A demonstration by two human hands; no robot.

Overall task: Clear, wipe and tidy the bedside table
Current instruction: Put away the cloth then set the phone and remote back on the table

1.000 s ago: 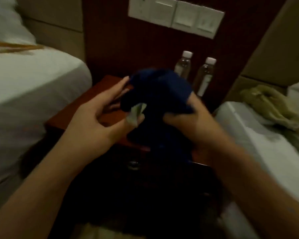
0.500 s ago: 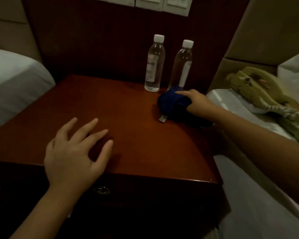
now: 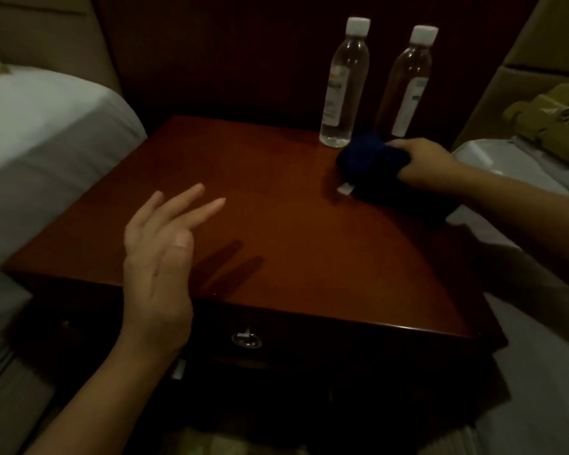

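The reddish wooden bedside table (image 3: 276, 224) fills the middle of the view. A bunched dark blue cloth (image 3: 368, 159) with a white tag lies on its back right part, and my right hand (image 3: 431, 162) grips it and presses it on the wood. My left hand (image 3: 161, 257) hovers over the front left of the tabletop, fingers spread, holding nothing. Two clear water bottles with white caps stand at the back right: one (image 3: 344, 87) just behind the cloth, the other (image 3: 408, 83) to its right, partly hidden low down by the cloth and hand.
A white-sheeted bed (image 3: 40, 152) borders the table on the left and another bed (image 3: 539, 323) on the right, with a yellow-green plush toy (image 3: 552, 123) on it. The drawer front has a round metal pull (image 3: 246, 339). A dark panelled wall stands behind.
One second ago both hands held the cloth up in front of me. The right hand has since set it down by the bottles, and the left hand let go and now lifts slightly off the tabletop.
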